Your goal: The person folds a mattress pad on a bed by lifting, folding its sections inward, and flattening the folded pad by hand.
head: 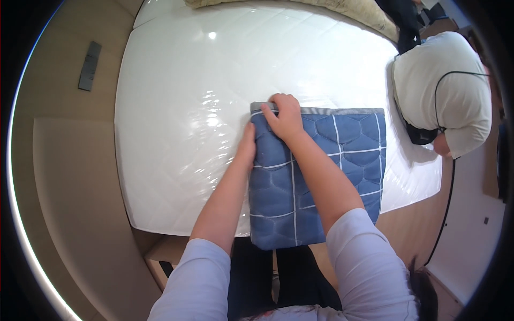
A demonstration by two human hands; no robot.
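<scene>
A folded blue quilted pad [317, 160] with white check lines and a grey striped border lies on the mattress [168, 132], its near end reaching past the mattress edge. My right hand [285, 116] grips the pad's far edge near the left corner. The thumb rests on the border, and the fingers curl over the far side. Against the pad's left side is my left hand [247, 146]; most of its fingers are hidden, so its hold is unclear. Shiny clear plastic covers the white mattress.
On the right, another person in a white top [441, 88] bends over the mattress, a black cable across their back. A beige cushion-like piece [345, 12] runs along the far edge. A wooden panel with a grey plate [89, 66] stands at left. Below sits a wooden cabinet [154, 257].
</scene>
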